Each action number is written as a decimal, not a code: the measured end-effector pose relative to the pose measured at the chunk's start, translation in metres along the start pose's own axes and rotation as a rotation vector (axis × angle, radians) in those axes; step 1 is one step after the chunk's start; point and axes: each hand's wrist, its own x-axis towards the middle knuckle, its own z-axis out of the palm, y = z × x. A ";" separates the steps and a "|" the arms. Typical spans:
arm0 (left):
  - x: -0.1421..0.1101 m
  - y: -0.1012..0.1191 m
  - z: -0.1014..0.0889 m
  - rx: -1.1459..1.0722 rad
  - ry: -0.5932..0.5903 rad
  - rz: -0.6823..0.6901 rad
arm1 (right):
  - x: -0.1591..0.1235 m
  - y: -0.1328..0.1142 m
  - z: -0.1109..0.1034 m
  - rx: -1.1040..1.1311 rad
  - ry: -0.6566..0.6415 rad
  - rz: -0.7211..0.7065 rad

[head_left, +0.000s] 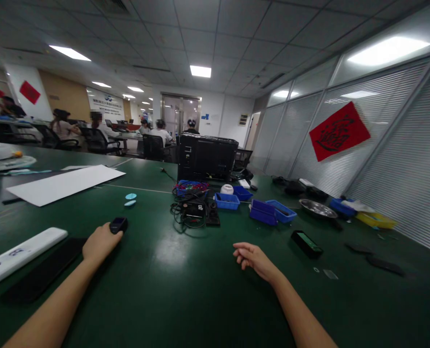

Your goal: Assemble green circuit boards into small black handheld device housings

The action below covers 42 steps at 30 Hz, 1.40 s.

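Note:
On the left side of the green table (186,295), my left hand (101,244) is closed around a small black boxy device (118,224) that looks like an action camera. The device shows beyond my fingers, at or just above the tabletop. A flat black strip (43,270) lies under and beside my left wrist, with a long white case (24,253) to its left. My right hand (253,260) hovers over the table right of centre, fingers loosely curled and a little apart, nothing visible in it. A black device with a green screen (307,243) lies to its right.
A black monitor (207,157) stands at the back, before it tangled cables (186,208), blue trays (226,201) and a baseball (227,189). A metal pan (317,208) and yellow tray (376,220) are right. A white board (70,183) lies left. Several people sit beyond.

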 end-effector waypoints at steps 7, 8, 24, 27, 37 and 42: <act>0.000 -0.011 0.005 -0.077 0.002 -0.064 | -0.001 -0.006 0.003 -0.012 0.043 0.031; 0.002 -0.013 0.006 -0.080 -0.030 -0.065 | -0.001 -0.006 0.004 -0.014 0.054 0.035; -0.043 0.046 0.031 -0.074 -0.127 0.235 | 0.045 0.007 0.052 -0.673 0.291 0.059; -0.055 0.059 0.041 -0.067 -0.123 0.300 | 0.046 0.009 0.068 -0.870 0.379 -0.067; -0.087 0.111 0.074 -0.144 -0.223 0.475 | 0.034 0.011 0.066 -0.785 0.266 -0.184; -0.110 0.149 0.101 -0.245 -0.305 0.589 | 0.035 0.011 0.063 -0.702 0.269 -0.201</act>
